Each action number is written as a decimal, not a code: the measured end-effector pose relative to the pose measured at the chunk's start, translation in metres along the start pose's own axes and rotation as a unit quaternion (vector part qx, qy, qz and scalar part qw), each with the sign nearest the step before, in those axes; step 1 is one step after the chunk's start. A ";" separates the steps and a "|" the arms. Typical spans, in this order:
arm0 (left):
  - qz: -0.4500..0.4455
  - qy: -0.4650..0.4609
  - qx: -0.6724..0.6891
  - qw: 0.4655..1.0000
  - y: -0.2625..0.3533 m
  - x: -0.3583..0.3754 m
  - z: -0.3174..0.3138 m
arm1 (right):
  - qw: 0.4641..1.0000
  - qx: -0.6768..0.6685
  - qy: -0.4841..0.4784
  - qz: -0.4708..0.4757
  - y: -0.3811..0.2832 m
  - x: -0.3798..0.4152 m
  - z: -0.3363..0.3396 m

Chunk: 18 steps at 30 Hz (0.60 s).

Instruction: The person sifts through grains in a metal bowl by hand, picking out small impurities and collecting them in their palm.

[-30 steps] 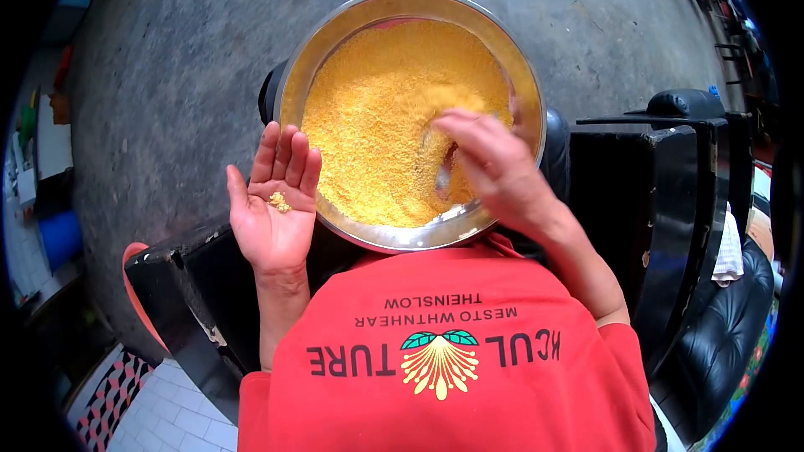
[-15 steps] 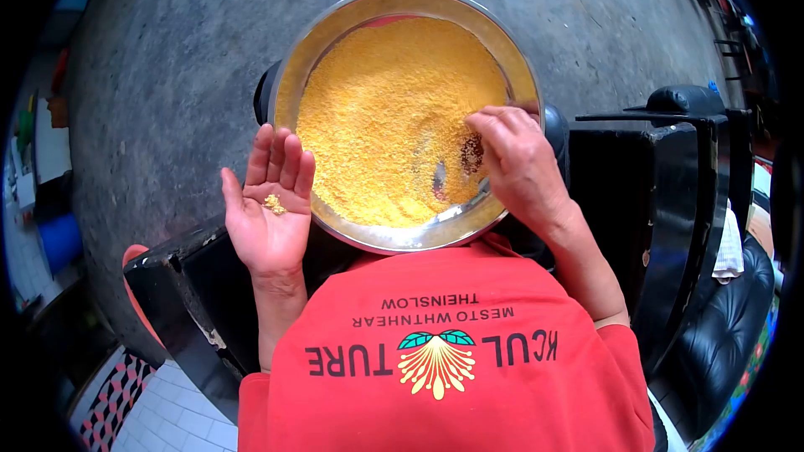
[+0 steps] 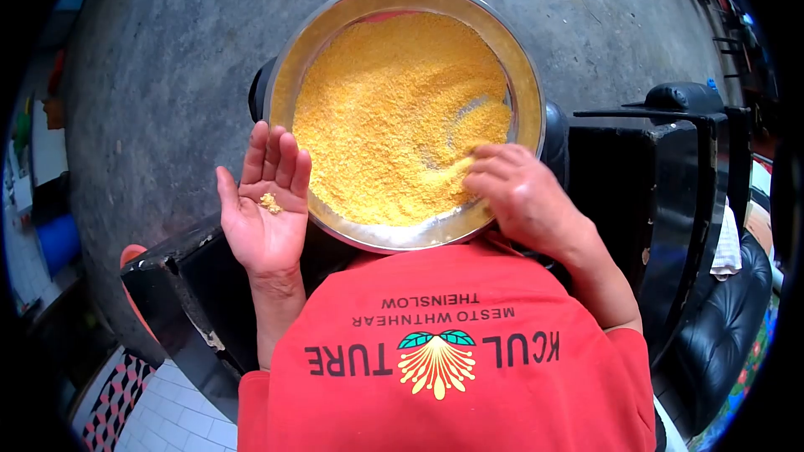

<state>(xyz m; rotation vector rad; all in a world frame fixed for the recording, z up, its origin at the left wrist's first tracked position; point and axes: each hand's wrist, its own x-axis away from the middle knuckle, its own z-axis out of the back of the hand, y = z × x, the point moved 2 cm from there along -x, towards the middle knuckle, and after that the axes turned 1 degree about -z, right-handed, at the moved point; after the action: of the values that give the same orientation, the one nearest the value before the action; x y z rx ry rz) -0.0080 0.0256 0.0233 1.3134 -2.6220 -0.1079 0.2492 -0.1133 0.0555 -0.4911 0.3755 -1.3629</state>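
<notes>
A round steel basin point(image 3: 291, 59) rests on my lap, spread with coarse yellow corn grits point(image 3: 377, 117). My left hand point(image 3: 266, 218) is held palm up beside the basin's left rim, its fingers stretched out. A small clump of pale yellow bits point(image 3: 270, 202) lies on that open palm. Over the right side of the basin, my right hand point(image 3: 523, 197) is closed, its fingers bent together with the tips at the grits. What they pinch, if anything, is hidden. Near them the grits are thin, and some of the basin's bottom shows through.
Black furniture with glossy panels point(image 3: 636, 201) stands close on the right, with a white cloth point(image 3: 727, 247) beyond it. Another worn black piece point(image 3: 180, 285) is at the lower left. Grey concrete floor point(image 3: 184, 59) stretches beyond the basin.
My right hand has moved toward me along the basin's right side. Grits now cover the earlier bare patch, and a thin patch shows higher up. The left hand has barely moved.
</notes>
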 end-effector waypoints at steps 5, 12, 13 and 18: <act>0.003 -0.023 -0.012 1.000 0.000 -0.001 0.001 | 0.994 0.068 0.077 -0.021 0.005 -0.006 0.003; -0.003 0.008 -0.004 1.000 -0.002 0.002 0.000 | 0.971 -0.235 -0.046 -0.009 -0.019 -0.005 -0.024; -0.004 0.022 0.000 1.000 -0.003 0.001 -0.001 | 0.955 -0.286 -0.075 -0.009 -0.025 -0.009 -0.026; -0.001 0.027 -0.003 1.000 -0.001 0.001 0.000 | 0.890 -0.402 -0.207 -0.054 -0.041 -0.036 -0.041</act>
<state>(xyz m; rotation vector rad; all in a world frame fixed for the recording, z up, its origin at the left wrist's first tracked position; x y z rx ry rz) -0.0079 0.0243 0.0229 1.2981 -2.5733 -0.0780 0.1873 -0.0883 0.0421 -1.4850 0.5583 -1.1200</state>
